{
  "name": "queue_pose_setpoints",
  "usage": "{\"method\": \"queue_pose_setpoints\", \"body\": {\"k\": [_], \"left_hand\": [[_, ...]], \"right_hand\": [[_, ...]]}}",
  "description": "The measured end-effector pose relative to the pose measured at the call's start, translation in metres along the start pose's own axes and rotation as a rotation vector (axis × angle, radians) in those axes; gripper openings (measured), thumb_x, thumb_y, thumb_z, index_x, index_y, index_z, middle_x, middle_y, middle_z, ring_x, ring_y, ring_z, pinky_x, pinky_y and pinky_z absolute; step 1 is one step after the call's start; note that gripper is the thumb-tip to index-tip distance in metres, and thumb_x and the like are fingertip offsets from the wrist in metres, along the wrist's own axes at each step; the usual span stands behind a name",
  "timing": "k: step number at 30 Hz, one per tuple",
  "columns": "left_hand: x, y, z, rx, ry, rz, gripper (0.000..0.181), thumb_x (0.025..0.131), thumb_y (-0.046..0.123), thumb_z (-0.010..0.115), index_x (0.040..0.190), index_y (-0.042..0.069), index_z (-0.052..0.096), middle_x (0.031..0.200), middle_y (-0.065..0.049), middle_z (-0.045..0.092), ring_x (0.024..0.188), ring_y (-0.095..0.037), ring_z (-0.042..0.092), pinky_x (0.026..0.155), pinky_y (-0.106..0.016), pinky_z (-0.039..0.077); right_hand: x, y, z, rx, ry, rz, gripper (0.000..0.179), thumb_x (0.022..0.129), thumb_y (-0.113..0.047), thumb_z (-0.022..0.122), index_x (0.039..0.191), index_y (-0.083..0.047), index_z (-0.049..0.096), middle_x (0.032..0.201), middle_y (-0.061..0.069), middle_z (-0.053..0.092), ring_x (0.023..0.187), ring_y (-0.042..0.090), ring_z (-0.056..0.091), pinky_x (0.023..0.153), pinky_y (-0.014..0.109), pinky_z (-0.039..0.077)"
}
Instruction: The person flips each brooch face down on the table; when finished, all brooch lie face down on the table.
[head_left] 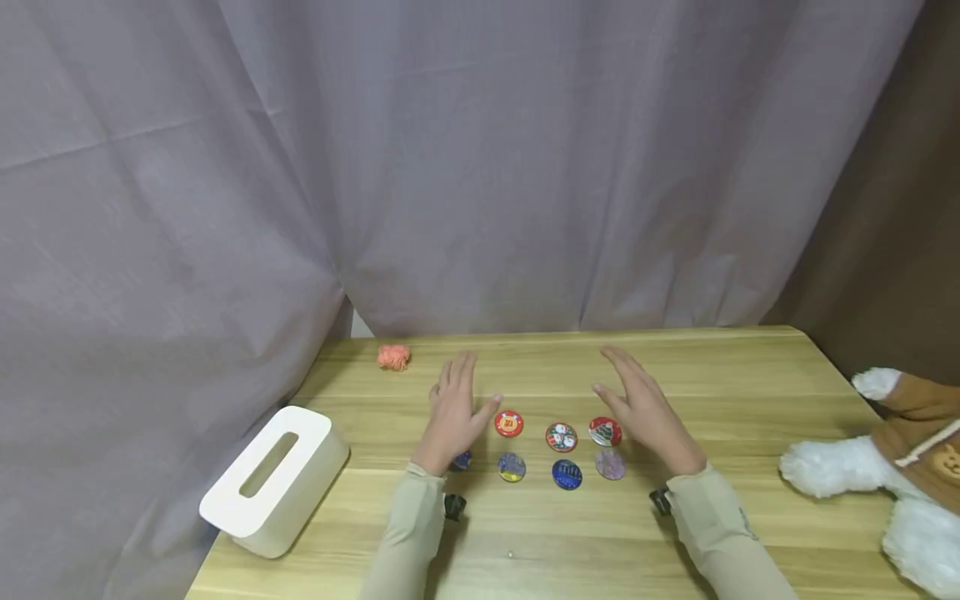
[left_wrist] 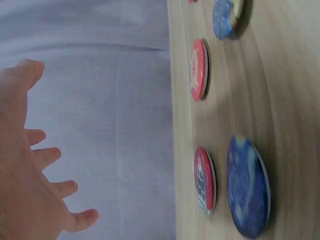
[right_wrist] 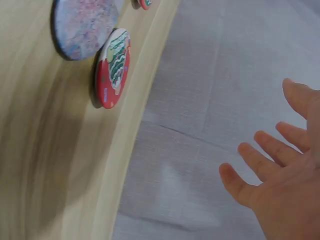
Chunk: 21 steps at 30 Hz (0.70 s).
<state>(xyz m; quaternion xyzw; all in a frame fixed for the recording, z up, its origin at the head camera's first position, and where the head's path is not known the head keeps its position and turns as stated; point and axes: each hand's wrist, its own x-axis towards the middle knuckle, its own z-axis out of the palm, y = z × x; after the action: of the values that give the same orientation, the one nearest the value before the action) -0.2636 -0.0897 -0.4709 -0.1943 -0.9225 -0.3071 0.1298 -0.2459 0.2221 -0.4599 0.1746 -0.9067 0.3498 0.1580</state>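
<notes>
Standing left on the wooden worktop point(head_left: 555, 533), a white slotted box point(head_left: 311, 477) has unclear contents; the spread, empty left hand point(head_left: 453, 417) and right hand point(head_left: 651, 414) hover around round badges point(head_left: 561, 437) before a grey curtain point(head_left: 480, 167)

White slotted box point(head_left: 303, 487) and coral bundle point(head_left: 393, 357) at left, plush toy point(head_left: 918, 450) at right, grey curtain point(head_left: 487, 167) behind
</notes>
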Motion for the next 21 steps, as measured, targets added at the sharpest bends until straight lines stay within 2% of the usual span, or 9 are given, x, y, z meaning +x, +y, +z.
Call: {"method": "queue_pose_setpoints", "body": {"k": [4, 10, 14, 21], "left_hand": [[0.005, 0.006, 0.004, -0.023, 0.005, 0.012, 0.082, 0.097, 0.043, 0.06, 0.161, 0.009, 0.02, 0.165, -0.013, 0.023, 0.149, -0.046, 0.016, 0.109, -0.072, 0.018], [0.009, 0.015, 0.018, -0.065, -0.009, 0.047, 0.079, 0.096, 0.041, 0.061, 0.159, 0.01, 0.026, 0.161, -0.014, 0.034, 0.146, -0.041, 0.025, 0.11, -0.067, 0.021], [0.012, 0.022, 0.026, -0.09, -0.016, 0.069, 0.076, 0.095, 0.038, 0.063, 0.157, 0.009, 0.029, 0.159, -0.014, 0.037, 0.145, -0.039, 0.028, 0.111, -0.065, 0.021], [0.017, 0.037, 0.039, -0.078, -0.088, 0.061, 0.079, 0.095, 0.04, 0.064, 0.159, 0.011, 0.028, 0.156, -0.013, 0.042, 0.144, -0.036, 0.033, 0.112, -0.061, 0.024]], "right_hand": [[-0.002, 0.006, -0.001, 0.042, -0.001, 0.014, 0.065, 0.101, -0.02, 0.062, 0.155, -0.001, 0.032, 0.159, 0.025, 0.031, 0.144, 0.049, 0.027, 0.113, 0.065, 0.021], [-0.009, 0.016, -0.002, 0.051, 0.029, -0.002, 0.063, 0.099, -0.015, 0.065, 0.152, 0.003, 0.036, 0.154, 0.029, 0.037, 0.138, 0.052, 0.035, 0.109, 0.066, 0.027], [-0.012, 0.019, -0.003, 0.061, 0.008, 0.014, 0.063, 0.098, -0.013, 0.065, 0.151, 0.004, 0.036, 0.153, 0.03, 0.037, 0.136, 0.052, 0.038, 0.108, 0.066, 0.028], [-0.016, 0.021, -0.005, 0.077, -0.041, 0.028, 0.065, 0.095, -0.007, 0.067, 0.15, 0.006, 0.035, 0.154, 0.029, 0.036, 0.138, 0.051, 0.035, 0.11, 0.066, 0.026]]}}
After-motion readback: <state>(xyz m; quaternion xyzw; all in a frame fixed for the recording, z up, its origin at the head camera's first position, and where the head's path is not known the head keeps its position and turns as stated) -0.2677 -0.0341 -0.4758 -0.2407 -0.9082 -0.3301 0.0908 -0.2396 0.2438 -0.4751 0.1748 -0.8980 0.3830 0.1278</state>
